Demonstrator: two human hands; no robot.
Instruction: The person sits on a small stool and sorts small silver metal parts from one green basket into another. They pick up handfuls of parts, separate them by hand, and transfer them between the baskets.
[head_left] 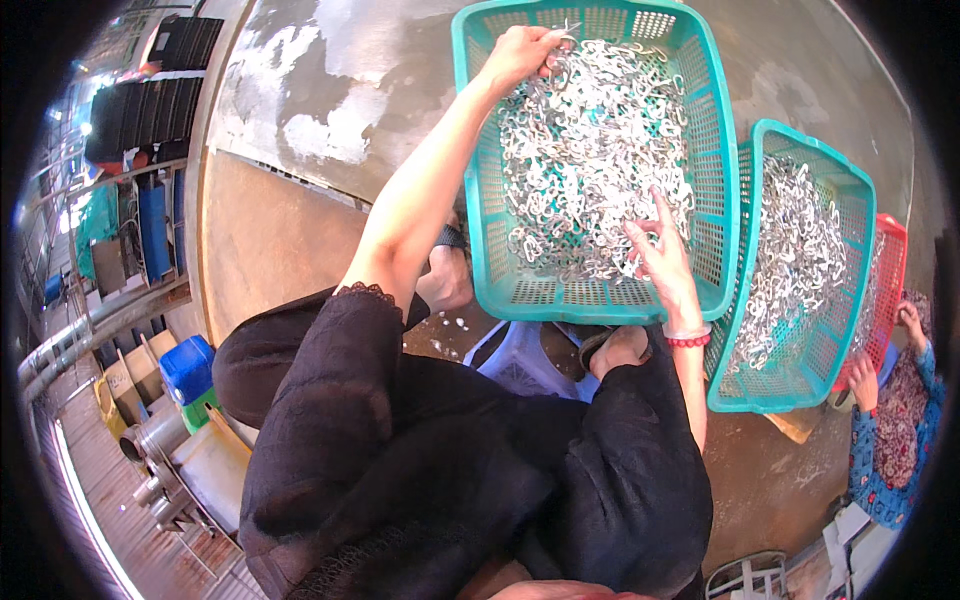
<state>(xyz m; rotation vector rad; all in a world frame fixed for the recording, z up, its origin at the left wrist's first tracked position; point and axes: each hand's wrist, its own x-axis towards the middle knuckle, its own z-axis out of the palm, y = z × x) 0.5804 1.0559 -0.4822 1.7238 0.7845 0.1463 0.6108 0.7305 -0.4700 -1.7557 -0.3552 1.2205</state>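
A green plastic basket [728,200] with slotted walls stands before me, holding a layer of small curled white and grey pieces [590,150] whose kind I cannot make out. At its far left corner, my left hand [525,55] has its fingers closed together, and a thin pale pointed thing sticks out beyond them. What exactly it grips is partly hidden. My right hand [660,250] is over the near right part of the pieces, index finger stretched out and thumb apart, with nothing visibly held. A red beaded bracelet and a pale bangle circle that wrist.
A second green basket [790,395] of similar pieces adjoins on the right, then a red basket [895,265], where another person's hands [862,382] work. A blue-violet plastic stool [525,355] is beneath the near edge. Wet concrete [330,110] spreads left; a blue container [187,368] stands farther off.
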